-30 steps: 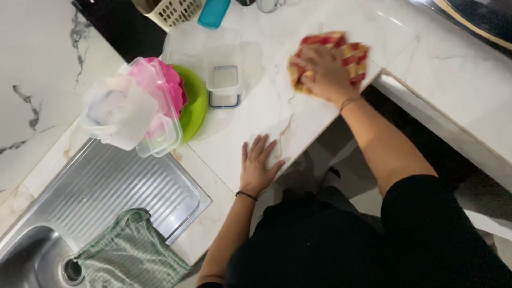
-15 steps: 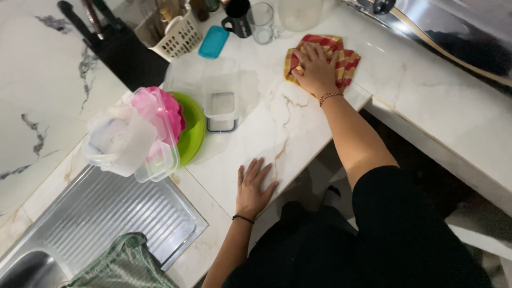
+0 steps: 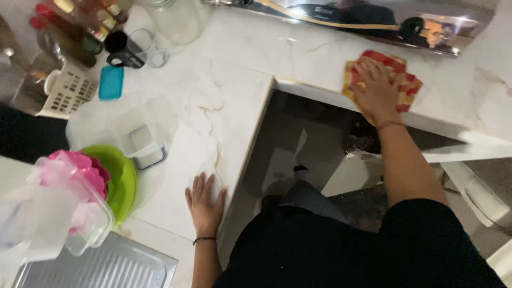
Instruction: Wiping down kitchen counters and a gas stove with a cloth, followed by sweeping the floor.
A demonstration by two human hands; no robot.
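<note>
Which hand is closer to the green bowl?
Left. The left hand lies flat on the counter just beside the green bowl; the right hand presses the checked cloth far across.

Far left: white basket (image 3: 66,93), blue lid (image 3: 111,82), dark mug (image 3: 122,50). Near left: green bowl (image 3: 121,181), pink lids (image 3: 80,170), steel drainer (image 3: 101,266).

an l-shaped white marble countertop (image 3: 234,96) (grey and gold veins) wraps a dim floor (image 3: 298,144); a steel drainboard (image 3: 101,266) sits at lower left.
</note>
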